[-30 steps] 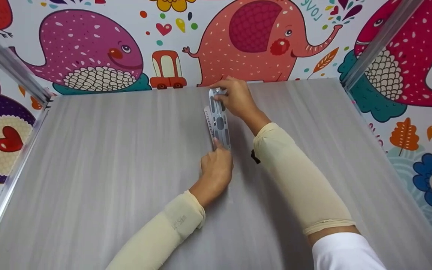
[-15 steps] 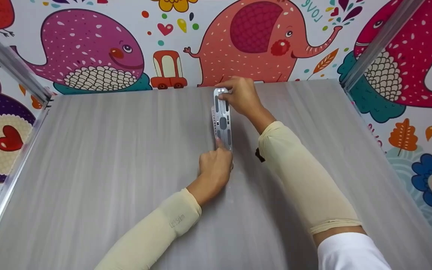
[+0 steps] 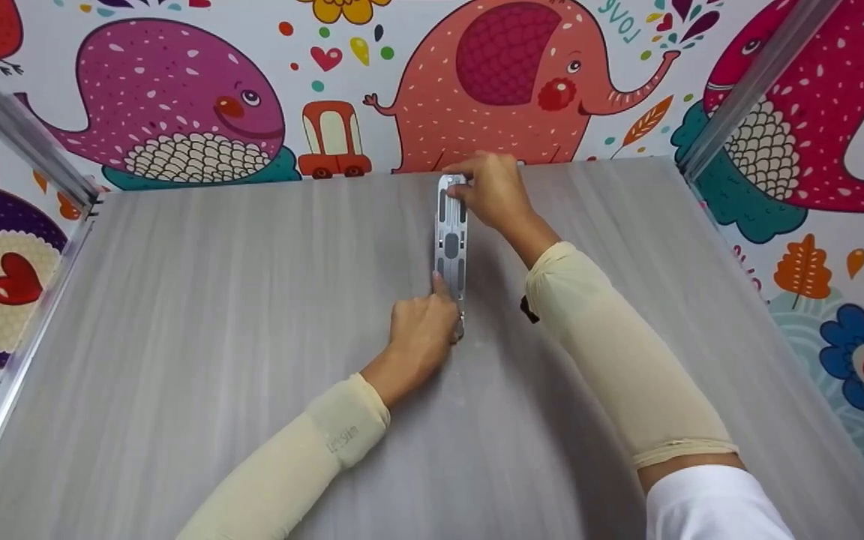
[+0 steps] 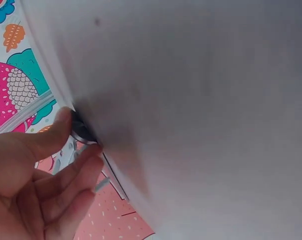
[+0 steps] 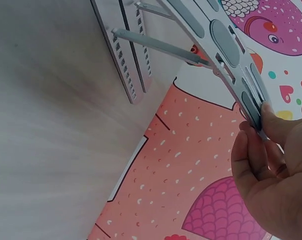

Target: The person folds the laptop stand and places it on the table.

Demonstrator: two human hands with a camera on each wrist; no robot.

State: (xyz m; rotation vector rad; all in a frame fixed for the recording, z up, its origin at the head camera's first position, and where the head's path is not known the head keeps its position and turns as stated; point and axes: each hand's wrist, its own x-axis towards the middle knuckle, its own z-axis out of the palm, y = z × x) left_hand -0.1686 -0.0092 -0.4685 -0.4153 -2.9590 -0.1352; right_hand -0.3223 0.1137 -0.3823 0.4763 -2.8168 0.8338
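Note:
A silver folding laptop stand (image 3: 451, 244) with grey pads stands on the table in the head view, raised at its far end. My right hand (image 3: 498, 191) pinches that raised end between thumb and fingers, as the right wrist view confirms. There, a support strut (image 5: 160, 44) links the upper plate to the notched base rails (image 5: 126, 60) lying on the tabletop. My left hand (image 3: 423, 330) grips the near end, its index finger along the plate. In the left wrist view, thumb and fingertips pinch a dark rounded end (image 4: 82, 127) of the stand at the table surface.
The grey wood-grain table (image 3: 214, 315) extends on both sides of the stand. A printed wall (image 3: 342, 60) with cartoon animals rises directly behind it. Metal frame posts (image 3: 754, 90) stand at the back corners.
The stand has shifted right and turned, so its notched base no longer shows at the left in the head view. My right hand moved right with it; my left moved slightly left.

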